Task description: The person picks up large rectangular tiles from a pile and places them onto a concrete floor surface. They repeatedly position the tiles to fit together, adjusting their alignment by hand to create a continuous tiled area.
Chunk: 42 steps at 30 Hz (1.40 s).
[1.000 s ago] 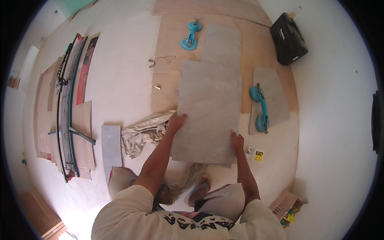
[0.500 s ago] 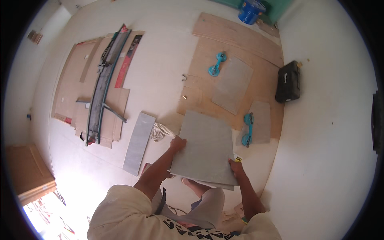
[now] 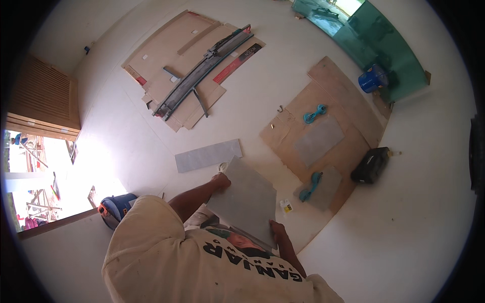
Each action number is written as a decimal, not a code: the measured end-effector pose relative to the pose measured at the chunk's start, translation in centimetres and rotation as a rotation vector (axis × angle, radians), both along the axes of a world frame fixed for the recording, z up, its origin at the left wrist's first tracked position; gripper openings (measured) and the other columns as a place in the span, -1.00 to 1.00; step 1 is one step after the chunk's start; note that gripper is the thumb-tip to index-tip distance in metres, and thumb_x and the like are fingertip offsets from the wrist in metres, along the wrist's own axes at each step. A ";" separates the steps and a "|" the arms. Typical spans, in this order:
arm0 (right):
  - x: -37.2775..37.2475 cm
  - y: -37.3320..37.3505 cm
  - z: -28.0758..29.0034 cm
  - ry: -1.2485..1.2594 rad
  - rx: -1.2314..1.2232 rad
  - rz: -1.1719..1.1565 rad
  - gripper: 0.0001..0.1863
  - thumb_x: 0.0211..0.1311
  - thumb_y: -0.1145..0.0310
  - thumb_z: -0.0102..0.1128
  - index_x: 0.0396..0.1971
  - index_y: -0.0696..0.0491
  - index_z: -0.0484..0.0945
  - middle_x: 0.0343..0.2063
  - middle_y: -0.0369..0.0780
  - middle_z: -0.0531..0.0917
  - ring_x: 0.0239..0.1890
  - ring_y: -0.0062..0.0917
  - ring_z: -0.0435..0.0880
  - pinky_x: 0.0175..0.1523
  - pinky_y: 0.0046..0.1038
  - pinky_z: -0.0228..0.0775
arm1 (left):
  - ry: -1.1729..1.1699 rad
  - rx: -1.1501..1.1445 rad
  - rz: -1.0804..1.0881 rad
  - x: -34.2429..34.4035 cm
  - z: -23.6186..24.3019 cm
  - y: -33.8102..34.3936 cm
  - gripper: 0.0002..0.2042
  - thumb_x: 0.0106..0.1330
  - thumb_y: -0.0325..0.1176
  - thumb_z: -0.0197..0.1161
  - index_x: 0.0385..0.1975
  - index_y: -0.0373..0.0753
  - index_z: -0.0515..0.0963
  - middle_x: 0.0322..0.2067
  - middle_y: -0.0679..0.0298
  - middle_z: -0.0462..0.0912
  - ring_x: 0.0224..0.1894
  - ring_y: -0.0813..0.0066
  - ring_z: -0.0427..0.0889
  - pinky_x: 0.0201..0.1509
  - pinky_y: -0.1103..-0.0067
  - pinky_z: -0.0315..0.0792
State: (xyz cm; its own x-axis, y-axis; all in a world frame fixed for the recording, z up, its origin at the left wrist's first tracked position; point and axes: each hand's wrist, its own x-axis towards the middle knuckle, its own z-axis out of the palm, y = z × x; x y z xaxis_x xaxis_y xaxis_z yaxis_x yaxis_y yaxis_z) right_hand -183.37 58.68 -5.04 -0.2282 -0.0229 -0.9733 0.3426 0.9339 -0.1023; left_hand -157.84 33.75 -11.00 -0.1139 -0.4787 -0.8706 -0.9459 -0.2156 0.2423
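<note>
A large grey floor tile [image 3: 246,201] is held up close to my body, tilted. A second slab edge shows under its near side, so there seem to be two tiles together. My left hand [image 3: 221,182] grips the far left edge, fingers closed round it. On the near right edge my right hand [image 3: 277,230] is closed too; its fingers are partly hidden beneath. Just beyond my left hand, a long cut strip of grey tile [image 3: 208,155] lies on the floor, with a bit of pale cloth [image 3: 222,167] beside it.
A tile cutter [image 3: 202,76] rests on flattened cardboard [image 3: 156,56]. To the right, brown board [image 3: 283,139] carries grey tile pieces and blue suction lifters [image 3: 315,114]. A black case [image 3: 371,165] stands by the right wall; a blue bucket [image 3: 373,79] is near green glass [image 3: 391,50].
My view has turned left, bringing the bright doorway and a blue bucket-like container into sight. The held tiles have come closer to my body and tilted; both hands keep their grip.
</note>
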 end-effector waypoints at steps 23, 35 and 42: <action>-5.0 13.7 -2.7 0.081 -0.047 -0.083 -0.39 0.24 0.16 0.13 0.10 0.36 0.32 0.09 0.02 0.43 0.11 -0.28 0.41 0.22 -0.40 0.17 | 0.125 -0.018 -0.990 -7.8 -5.7 8.0 -0.67 0.06 -0.16 0.12 -0.33 -0.25 0.65 -0.31 0.07 0.67 -0.21 0.14 0.66 -0.12 0.26 0.51; -2.8 15.4 -1.0 0.092 0.074 -0.041 -0.29 0.20 0.07 0.19 0.09 0.42 0.30 0.05 0.07 0.46 0.05 -0.26 0.48 0.16 -0.38 0.26 | 0.119 0.004 -0.958 -7.2 -8.3 10.6 -0.68 -0.14 -0.43 0.34 -0.28 -0.24 0.65 -0.26 0.03 0.66 -0.15 0.02 0.63 -0.13 0.16 0.51; -3.5 16.9 3.1 0.041 0.068 -0.130 -0.31 0.20 0.07 0.18 0.08 0.39 0.32 0.07 0.06 0.45 0.07 -0.26 0.46 0.16 -0.35 0.26 | 0.226 -0.050 -1.225 -8.9 -4.8 11.0 -0.68 -0.12 -0.42 0.33 -0.27 -0.26 0.65 -0.26 0.00 0.65 -0.15 0.01 0.63 -0.12 0.14 0.51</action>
State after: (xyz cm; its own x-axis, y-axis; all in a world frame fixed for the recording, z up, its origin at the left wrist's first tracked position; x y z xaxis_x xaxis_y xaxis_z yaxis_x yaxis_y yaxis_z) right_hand -186.83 75.63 -1.93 -0.2644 0.0753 -0.9615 0.4579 0.8872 -0.0564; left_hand -166.72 44.72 -15.78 -0.6532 0.0162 -0.7570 -0.4537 0.7921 0.4084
